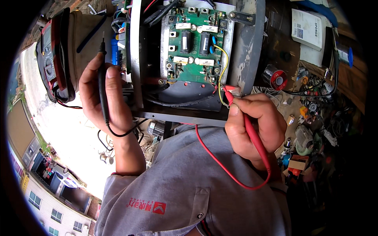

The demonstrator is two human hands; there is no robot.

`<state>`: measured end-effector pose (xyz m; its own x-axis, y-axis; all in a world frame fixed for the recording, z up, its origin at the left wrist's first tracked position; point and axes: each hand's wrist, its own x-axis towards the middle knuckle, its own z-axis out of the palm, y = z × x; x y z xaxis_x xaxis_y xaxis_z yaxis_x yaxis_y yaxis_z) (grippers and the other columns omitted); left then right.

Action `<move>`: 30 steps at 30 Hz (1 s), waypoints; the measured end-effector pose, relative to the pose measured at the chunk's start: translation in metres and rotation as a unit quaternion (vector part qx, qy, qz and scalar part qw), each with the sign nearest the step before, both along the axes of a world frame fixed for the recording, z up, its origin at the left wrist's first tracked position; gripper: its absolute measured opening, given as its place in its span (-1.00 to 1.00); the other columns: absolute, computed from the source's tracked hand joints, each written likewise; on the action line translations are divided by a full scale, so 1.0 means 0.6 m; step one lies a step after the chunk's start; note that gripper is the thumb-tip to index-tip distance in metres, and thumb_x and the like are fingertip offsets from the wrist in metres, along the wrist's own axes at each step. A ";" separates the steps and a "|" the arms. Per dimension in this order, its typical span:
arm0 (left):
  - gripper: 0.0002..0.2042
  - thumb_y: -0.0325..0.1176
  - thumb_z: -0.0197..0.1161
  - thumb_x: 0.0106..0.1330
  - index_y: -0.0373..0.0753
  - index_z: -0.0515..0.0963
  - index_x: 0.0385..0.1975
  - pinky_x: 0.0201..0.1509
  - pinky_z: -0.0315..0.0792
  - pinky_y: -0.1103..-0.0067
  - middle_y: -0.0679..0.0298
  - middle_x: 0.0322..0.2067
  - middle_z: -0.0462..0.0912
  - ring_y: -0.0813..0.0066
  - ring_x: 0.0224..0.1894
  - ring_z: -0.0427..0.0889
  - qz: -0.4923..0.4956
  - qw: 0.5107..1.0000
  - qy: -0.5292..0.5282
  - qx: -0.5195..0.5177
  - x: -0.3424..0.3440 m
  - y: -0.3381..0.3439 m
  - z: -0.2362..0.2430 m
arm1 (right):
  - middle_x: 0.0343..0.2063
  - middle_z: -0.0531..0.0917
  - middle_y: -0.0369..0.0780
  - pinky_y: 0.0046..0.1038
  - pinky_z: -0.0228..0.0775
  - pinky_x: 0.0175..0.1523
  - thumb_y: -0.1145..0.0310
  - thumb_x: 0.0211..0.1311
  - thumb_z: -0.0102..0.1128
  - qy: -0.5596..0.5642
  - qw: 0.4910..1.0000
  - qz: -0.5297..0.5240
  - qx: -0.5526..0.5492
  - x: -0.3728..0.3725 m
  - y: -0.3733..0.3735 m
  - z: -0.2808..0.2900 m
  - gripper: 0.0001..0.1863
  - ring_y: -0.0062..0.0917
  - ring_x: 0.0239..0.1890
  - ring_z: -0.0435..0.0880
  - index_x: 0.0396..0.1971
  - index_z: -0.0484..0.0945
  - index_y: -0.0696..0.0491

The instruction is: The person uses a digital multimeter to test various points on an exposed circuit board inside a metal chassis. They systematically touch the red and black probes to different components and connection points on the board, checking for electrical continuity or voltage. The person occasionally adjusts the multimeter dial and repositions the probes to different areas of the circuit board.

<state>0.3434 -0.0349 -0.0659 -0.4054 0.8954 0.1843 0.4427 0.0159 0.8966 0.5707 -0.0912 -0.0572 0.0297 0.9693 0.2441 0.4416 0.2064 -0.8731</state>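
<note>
My left hand [106, 98] holds a black test probe [103, 70] upright, its metal tip in the air beside the metal case. My right hand [254, 126] grips a red test probe [256, 141], its tip down by the lower right of the opened case [185, 118], near a yellow wire [223, 70]; whether it touches a contact I cannot tell. A green circuit board [195, 43] with white resistors and two dark components sits inside the case. A red-and-black multimeter [53, 67] stands at the upper left, partly seen.
At the right are a white box [309, 29], a solder spool [274, 77] and piled tools and parts [305, 133]. A small motor [155, 128] lies below the case. Behind my left arm are sunlit ground [63, 141] and a building [55, 214].
</note>
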 end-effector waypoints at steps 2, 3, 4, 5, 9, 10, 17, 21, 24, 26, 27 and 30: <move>-0.68 -0.45 0.24 0.34 -0.44 0.48 0.04 -0.23 0.44 0.74 0.17 -0.17 0.62 0.62 -0.30 0.57 -0.009 1.000 -0.013 0.000 -0.003 -0.001 0.002 | -0.54 0.62 -0.10 -0.54 0.48 -0.42 0.73 -0.05 0.26 -0.006 1.000 0.005 -0.006 0.003 0.007 0.004 -0.82 -0.46 -0.55 0.62 -0.38 0.54 0.28; -0.68 -0.47 0.26 0.33 -0.45 0.49 0.03 -0.21 0.46 0.75 0.16 -0.14 0.62 0.61 -0.28 0.58 -0.013 1.000 -0.020 0.001 -0.005 -0.002 0.002 | -0.54 0.62 -0.10 -0.55 0.48 -0.41 0.73 -0.06 0.27 -0.010 1.000 0.012 0.001 0.001 0.009 0.004 -0.82 -0.47 -0.55 0.63 -0.39 0.54 0.28; -0.69 -0.47 0.26 0.33 -0.45 0.49 0.03 -0.21 0.45 0.75 0.16 -0.14 0.62 0.61 -0.28 0.58 -0.013 1.000 -0.021 -0.003 -0.007 -0.002 0.002 | -0.54 0.63 -0.10 -0.55 0.49 -0.41 0.72 -0.06 0.28 -0.015 1.000 0.020 0.008 -0.002 0.012 0.005 -0.82 -0.47 -0.54 0.63 -0.39 0.55 0.27; -0.69 -0.47 0.26 0.33 -0.45 0.49 0.03 -0.21 0.45 0.75 0.16 -0.15 0.62 0.61 -0.28 0.58 -0.013 1.000 -0.022 -0.006 -0.008 -0.002 0.002 | -0.54 0.63 -0.11 -0.56 0.49 -0.41 0.72 -0.06 0.29 -0.020 0.999 0.027 0.015 -0.006 0.014 0.005 -0.82 -0.47 -0.54 0.64 -0.39 0.55 0.27; -0.69 -0.47 0.26 0.33 -0.44 0.49 0.03 -0.20 0.46 0.75 0.16 -0.17 0.62 0.61 -0.28 0.58 -0.017 0.999 -0.030 -0.013 -0.008 -0.002 0.006 | -0.57 0.61 -0.09 -0.49 0.53 -0.44 0.70 -0.12 0.34 -0.076 0.995 0.033 0.063 -0.021 0.029 -0.004 -0.80 -0.40 -0.56 0.66 -0.41 0.56 0.26; -0.69 -0.46 0.25 0.34 -0.44 0.49 0.03 -0.20 0.46 0.75 0.16 -0.18 0.62 0.61 -0.28 0.58 -0.016 0.999 -0.034 -0.011 -0.006 -0.003 0.006 | -0.58 0.61 -0.09 -0.45 0.54 -0.45 0.70 -0.14 0.35 -0.064 0.995 0.034 0.064 -0.024 0.030 -0.005 -0.79 -0.34 -0.57 0.66 -0.42 0.56 0.25; -0.69 -0.47 0.23 0.35 -0.45 0.48 0.03 -0.16 0.46 0.74 0.18 -0.22 0.62 0.61 -0.27 0.58 -0.016 0.999 -0.033 -0.008 -0.001 -0.002 0.008 | -0.59 0.62 -0.10 -0.44 0.53 -0.47 0.69 -0.15 0.35 -0.095 0.991 0.046 0.079 -0.025 0.027 -0.017 -0.78 -0.33 -0.58 0.66 -0.42 0.56 0.23; -0.70 -0.47 0.23 0.35 -0.45 0.48 0.03 -0.15 0.45 0.75 0.21 -0.23 0.62 0.62 -0.26 0.57 -0.025 0.999 -0.023 -0.023 -0.008 -0.003 0.010 | -0.60 0.59 -0.15 -0.47 0.48 -0.51 0.65 -0.20 0.37 -0.084 0.991 0.030 0.099 -0.026 0.027 -0.025 -0.77 -0.37 -0.62 0.61 -0.45 0.56 0.20; -0.69 -0.45 0.22 0.36 -0.43 0.48 0.06 -0.20 0.45 0.73 0.20 -0.22 0.64 0.61 -0.26 0.59 -0.013 0.999 -0.026 -0.025 -0.005 -0.005 0.009 | -0.59 0.59 -0.16 -0.47 0.47 -0.52 0.64 -0.22 0.37 -0.051 0.994 0.020 0.092 -0.027 0.030 -0.021 -0.76 -0.39 -0.62 0.59 -0.44 0.57 0.19; -0.68 -0.45 0.21 0.36 -0.42 0.48 0.07 -0.23 0.44 0.72 0.19 -0.23 0.65 0.61 -0.28 0.58 -0.021 0.999 -0.016 -0.028 -0.005 -0.005 0.008 | -0.56 0.60 -0.15 -0.46 0.48 -0.49 0.64 -0.20 0.38 -0.024 0.997 0.021 0.073 -0.025 0.028 -0.017 -0.75 -0.38 -0.60 0.61 -0.41 0.58 0.19; -0.68 -0.45 0.22 0.36 -0.42 0.47 0.07 -0.23 0.44 0.72 0.19 -0.23 0.65 0.61 -0.29 0.58 -0.028 0.999 -0.008 -0.029 -0.008 -0.006 0.007 | -0.54 0.61 -0.15 -0.46 0.49 -0.47 0.64 -0.19 0.39 -0.011 0.998 0.025 0.064 -0.023 0.027 -0.014 -0.73 -0.37 -0.58 0.62 -0.39 0.58 0.19; -0.67 -0.46 0.21 0.36 -0.42 0.46 0.08 -0.26 0.41 0.74 0.20 -0.25 0.65 0.64 -0.33 0.55 -0.034 0.999 0.008 -0.027 -0.008 -0.005 0.009 | -0.48 0.63 -0.13 -0.45 0.52 -0.40 0.63 -0.16 0.42 0.037 0.999 0.012 -0.002 -0.016 0.021 0.008 -0.69 -0.36 -0.51 0.64 -0.32 0.58 0.20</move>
<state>0.3389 -0.0379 -0.0606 -0.3409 0.9295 0.1405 0.4593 0.0343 0.8876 0.5608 -0.0786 -0.0527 0.0247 0.9707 0.2389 0.3718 0.2129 -0.9036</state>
